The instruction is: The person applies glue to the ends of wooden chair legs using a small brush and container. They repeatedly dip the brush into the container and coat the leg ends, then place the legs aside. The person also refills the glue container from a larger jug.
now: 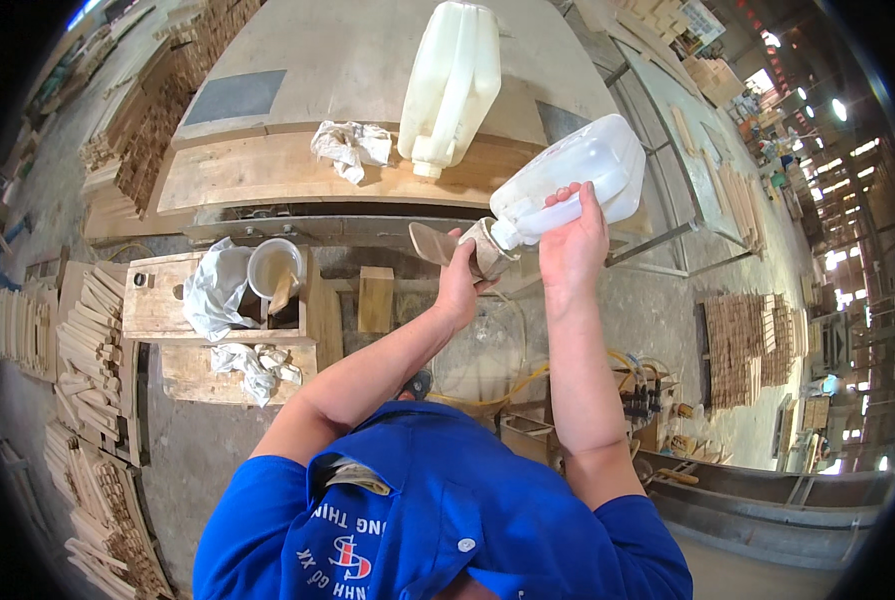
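My right hand (574,243) grips a translucent white plastic jug (607,165) by its handle side. The jug is tipped down to the left, its mouth at the rim of a brownish, crusted cup (487,252). My left hand (457,287) is wrapped round that cup and holds it tilted toward the jug. A flat wooden paddle (430,243) sticks out to the left beside the cup; whether it is in the cup or between my fingers I cannot tell. A second, yellowish jug (454,85) lies on the bench ahead, its cap end toward me.
A crumpled white rag (350,150) lies on the wooden bench edge (237,178). At left, a wooden box (157,290) carries a white tub (273,265) and a plastic bag (217,290). Stacked wood strips (97,340) stand further left. A yellow hose (487,400) crosses the floor.
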The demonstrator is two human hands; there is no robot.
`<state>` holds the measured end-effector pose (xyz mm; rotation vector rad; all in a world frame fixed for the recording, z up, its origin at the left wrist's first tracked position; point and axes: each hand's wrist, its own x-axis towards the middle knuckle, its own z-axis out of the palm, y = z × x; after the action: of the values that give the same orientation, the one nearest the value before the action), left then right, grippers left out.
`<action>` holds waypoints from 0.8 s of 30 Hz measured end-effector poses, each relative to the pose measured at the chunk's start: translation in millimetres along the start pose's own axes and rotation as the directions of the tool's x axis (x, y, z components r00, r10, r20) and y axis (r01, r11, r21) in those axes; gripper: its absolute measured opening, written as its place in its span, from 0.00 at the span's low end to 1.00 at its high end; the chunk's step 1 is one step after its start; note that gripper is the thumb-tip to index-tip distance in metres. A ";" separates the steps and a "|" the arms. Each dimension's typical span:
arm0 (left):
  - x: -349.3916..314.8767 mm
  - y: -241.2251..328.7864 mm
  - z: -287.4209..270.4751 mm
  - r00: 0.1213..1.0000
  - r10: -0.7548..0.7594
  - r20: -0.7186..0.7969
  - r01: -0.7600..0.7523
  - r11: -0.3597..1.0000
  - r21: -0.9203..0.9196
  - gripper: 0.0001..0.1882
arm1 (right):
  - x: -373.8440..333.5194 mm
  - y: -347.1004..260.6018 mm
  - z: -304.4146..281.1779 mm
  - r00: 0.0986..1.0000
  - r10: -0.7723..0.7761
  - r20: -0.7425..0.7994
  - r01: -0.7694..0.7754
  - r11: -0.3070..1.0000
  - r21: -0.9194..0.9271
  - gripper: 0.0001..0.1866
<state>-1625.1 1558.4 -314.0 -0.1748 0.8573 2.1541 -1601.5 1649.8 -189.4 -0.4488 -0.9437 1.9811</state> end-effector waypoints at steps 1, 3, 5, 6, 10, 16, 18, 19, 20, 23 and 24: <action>-1.4 2.5 6.3 1.000 -0.002 -0.019 0.002 1.000 0.020 0.28 | 4.4 -1.8 -2.9 1.000 0.008 0.007 -0.008 1.000 0.001 0.09; -0.9 4.8 16.5 0.998 0.006 -0.061 -0.002 0.998 0.059 0.28 | 11.0 -7.6 -1.1 0.998 0.052 0.031 -0.052 0.999 0.008 0.09; 2.0 6.0 23.0 0.997 0.056 -0.053 -0.050 0.992 0.114 0.29 | 18.1 -15.2 0.3 0.992 0.115 0.055 -0.116 0.993 0.014 0.10; 4.8 5.7 25.3 0.996 0.080 -0.049 -0.073 0.987 0.141 0.29 | 23.3 -19.9 1.1 0.992 0.120 0.037 -0.122 0.992 0.035 0.09; 13.7 3.8 44.9 0.988 0.153 -0.012 -0.146 0.960 0.240 0.28 | 52.1 -43.9 -4.5 0.988 0.153 -0.013 -0.150 0.983 0.107 0.09; 52.6 -4.1 54.5 0.963 0.269 -0.033 -0.241 0.905 0.349 0.31 | 75.9 -62.7 17.7 0.974 0.227 0.012 -0.226 0.961 0.162 0.11; 35.4 -5.9 68.3 0.988 0.152 0.020 -0.153 0.972 0.179 0.32 | 87.5 -76.3 9.9 0.978 0.207 -0.038 -0.199 0.968 0.153 0.13; 25.6 -2.7 73.7 0.994 0.106 -0.039 -0.096 0.976 0.195 0.30 | 94.1 -83.2 7.1 0.978 0.199 -0.060 -0.188 0.971 0.150 0.15; 22.8 1.5 73.0 0.996 0.083 -0.042 -0.077 0.986 0.146 0.29 | 99.8 -89.0 9.1 0.979 0.203 -0.031 -0.196 0.969 0.148 0.16; 19.7 18.4 72.7 1.000 0.030 -0.007 -0.030 1.000 0.001 0.23 | 117.5 -102.4 16.6 0.974 0.219 0.058 -0.224 0.970 0.100 0.20; 18.4 20.9 75.7 0.997 0.072 -0.001 -0.072 0.997 -0.022 0.23 | 125.0 -103.3 18.1 0.966 0.249 0.073 -0.256 0.960 0.112 0.20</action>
<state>-1641.2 1608.1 -252.7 -0.1574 0.8525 2.2314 -1624.5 1779.8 -93.7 -0.4639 -0.8295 2.2798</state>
